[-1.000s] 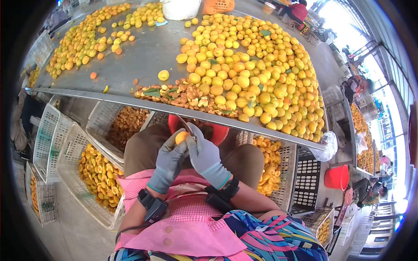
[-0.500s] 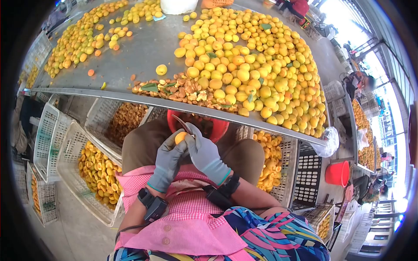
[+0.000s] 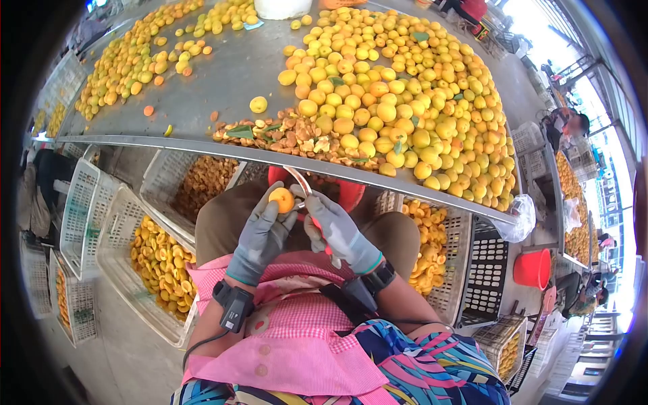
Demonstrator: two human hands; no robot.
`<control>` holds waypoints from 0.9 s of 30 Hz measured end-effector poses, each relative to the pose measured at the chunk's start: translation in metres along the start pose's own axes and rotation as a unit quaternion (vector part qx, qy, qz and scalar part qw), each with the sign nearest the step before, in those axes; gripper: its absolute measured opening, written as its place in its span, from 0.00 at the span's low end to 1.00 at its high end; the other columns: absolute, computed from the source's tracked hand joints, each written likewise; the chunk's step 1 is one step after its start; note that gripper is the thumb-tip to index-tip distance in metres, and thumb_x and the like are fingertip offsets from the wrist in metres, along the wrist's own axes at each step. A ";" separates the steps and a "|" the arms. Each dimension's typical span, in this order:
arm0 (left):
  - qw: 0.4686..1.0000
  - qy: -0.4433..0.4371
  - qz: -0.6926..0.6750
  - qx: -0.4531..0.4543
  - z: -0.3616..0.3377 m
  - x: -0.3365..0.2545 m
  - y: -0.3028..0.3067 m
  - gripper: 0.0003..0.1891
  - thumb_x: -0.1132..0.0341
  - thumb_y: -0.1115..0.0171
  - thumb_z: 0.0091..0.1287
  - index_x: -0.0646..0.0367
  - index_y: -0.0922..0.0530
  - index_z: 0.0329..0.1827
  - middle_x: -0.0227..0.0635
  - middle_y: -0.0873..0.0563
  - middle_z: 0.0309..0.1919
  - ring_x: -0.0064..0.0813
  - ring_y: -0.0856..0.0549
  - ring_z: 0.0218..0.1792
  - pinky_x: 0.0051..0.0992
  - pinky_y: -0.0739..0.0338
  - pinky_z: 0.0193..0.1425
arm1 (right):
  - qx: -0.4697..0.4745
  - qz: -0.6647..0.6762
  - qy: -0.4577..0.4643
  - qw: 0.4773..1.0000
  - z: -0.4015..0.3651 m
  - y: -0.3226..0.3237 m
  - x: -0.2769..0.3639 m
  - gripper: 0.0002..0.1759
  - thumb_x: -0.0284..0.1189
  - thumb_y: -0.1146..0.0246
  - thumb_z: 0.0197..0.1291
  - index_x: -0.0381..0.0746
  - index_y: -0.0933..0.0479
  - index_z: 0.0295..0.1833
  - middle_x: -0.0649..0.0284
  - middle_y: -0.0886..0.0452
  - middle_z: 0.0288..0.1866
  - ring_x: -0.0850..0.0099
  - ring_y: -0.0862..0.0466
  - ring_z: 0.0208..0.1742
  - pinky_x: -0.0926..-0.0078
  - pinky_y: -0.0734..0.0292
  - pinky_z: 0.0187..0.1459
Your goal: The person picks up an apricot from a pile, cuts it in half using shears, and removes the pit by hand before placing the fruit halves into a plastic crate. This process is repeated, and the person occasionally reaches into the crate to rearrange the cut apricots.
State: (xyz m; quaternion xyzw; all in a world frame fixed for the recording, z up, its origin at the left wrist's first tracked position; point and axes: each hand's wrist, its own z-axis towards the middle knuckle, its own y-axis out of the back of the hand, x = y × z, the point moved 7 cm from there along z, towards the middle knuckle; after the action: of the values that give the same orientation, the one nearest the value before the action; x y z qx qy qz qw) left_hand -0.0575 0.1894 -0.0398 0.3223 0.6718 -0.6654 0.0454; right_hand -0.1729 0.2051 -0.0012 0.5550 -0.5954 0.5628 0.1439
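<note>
My left hand point(image 3: 260, 229), in a grey glove, holds an orange-yellow apricot point(image 3: 281, 200) between thumb and fingers. Close beside it, my gloved right hand point(image 3: 336, 228) is closed around a red-handled cutter point(image 3: 317, 224). Its curved metal blade points up and left, just above and right of the apricot. Both hands are over my lap, in front of the metal table's edge. Behind them, between my knees, is a red bucket point(image 3: 351, 196), partly hidden by the hands and table.
Whole apricots point(image 3: 405, 108) cover much of the metal table point(image 3: 216, 74), with a heap of pits point(image 3: 297, 135) near its edge. Crates of halved apricots stand left point(image 3: 162, 266) and right point(image 3: 425, 253); another crate point(image 3: 202, 182) holds brownish pieces. A red pail point(image 3: 532, 268) stands at right.
My hands have drawn slightly apart. The cutter has swung away from the apricot, and its red handle now shows. More of the apricot is visible. The view has shifted a little.
</note>
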 end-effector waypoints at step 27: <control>0.985 -0.012 0.169 -0.039 -0.005 -0.003 -0.014 0.24 0.69 0.37 0.67 0.61 0.30 0.65 0.34 0.19 0.53 0.24 0.19 0.52 0.25 0.22 0.57 | -0.128 -0.588 0.160 0.782 -0.016 0.006 0.010 0.31 0.42 0.49 0.69 0.43 0.46 0.73 0.49 0.18 0.32 0.51 0.17 0.32 0.57 0.24 0.32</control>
State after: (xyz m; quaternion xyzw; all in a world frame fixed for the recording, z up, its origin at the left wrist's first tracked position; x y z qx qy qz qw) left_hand -0.0604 0.1941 -0.0252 0.4208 0.6329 -0.6251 0.1778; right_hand -0.1888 0.2122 0.0086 0.6756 -0.1881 0.3680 0.6105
